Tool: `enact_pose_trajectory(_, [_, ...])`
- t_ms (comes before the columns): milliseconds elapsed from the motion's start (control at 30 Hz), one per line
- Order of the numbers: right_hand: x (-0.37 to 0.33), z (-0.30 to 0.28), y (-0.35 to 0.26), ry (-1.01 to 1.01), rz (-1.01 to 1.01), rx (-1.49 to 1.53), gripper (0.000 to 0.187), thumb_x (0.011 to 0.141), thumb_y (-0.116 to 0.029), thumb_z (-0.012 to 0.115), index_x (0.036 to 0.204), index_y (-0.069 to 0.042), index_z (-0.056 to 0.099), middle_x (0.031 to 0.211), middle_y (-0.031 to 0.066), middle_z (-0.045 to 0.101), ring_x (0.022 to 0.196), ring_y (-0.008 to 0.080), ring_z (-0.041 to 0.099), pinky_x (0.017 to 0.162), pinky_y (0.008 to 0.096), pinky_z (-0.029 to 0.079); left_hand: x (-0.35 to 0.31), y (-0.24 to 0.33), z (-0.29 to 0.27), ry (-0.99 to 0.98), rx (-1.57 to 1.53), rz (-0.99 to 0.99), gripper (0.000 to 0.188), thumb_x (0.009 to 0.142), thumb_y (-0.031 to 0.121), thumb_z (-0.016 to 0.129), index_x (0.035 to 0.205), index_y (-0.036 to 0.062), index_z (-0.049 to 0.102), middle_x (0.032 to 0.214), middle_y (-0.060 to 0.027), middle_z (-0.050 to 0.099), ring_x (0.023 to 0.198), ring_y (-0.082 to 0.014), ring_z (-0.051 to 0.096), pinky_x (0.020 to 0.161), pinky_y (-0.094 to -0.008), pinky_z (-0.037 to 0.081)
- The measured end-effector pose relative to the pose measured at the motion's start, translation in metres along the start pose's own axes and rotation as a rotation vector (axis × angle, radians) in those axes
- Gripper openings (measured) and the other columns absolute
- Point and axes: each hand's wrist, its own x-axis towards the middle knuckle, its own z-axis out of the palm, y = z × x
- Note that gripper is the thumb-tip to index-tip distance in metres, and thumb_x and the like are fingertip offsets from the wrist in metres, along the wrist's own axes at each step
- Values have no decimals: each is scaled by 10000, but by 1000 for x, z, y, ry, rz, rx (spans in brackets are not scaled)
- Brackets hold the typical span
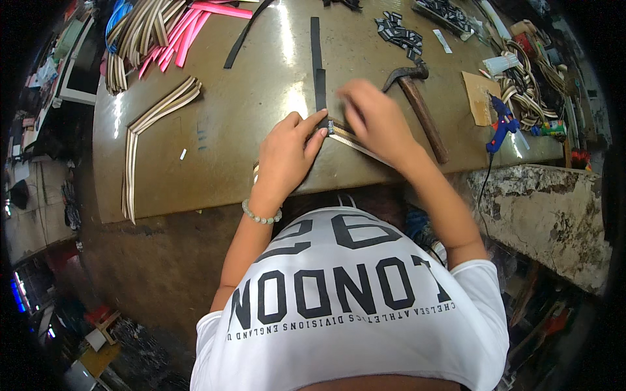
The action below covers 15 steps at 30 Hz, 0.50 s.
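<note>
My left hand [287,146], with a beaded bracelet [262,215] at its wrist, pinches a striped strap [357,144] near the table's front edge. A small dark label [330,126] lies across the strap beside the thumb and forefinger. One end of a flat black strip [320,89] reaches those fingertips; a second black strip [315,40] runs on behind it. My right hand [378,124] hovers over the strap just right of the label. Its fingers are curled but blurred, and what they hold, if anything, cannot be made out.
A hammer [422,118] lies right of my right hand. Farther right are a blue glue gun [502,124] on cardboard [481,98] and coiled straps [531,98]. Dark labels [399,36] are heaped at the back. Striped straps [134,39] and pink strips [195,26] fill the far left; a bent striped strap [132,156] lies nearer.
</note>
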Motion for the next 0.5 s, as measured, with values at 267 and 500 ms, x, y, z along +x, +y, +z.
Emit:
enact_pose_trajectory(267, [-42,-4,17,-237,-382,-251,456,787,-88,569,1239,-76,624,1284,15,605,979,228,586,789,348,517,-1,0,3,14,35,3,325,910,244,654,1223,165,679,776,-86,544,712,-243,585,652,-366,477])
enact_pose_trajectory(500, [-42,-3,17,-214,-412,-280,472,801,-113,555,1268,-79,619,1320,-1,594,975,213,583,776,315,491,-2,0,3,24,70,28,336,907,240,655,1234,165,676,772,-87,536,699,-237,577,647,-357,476])
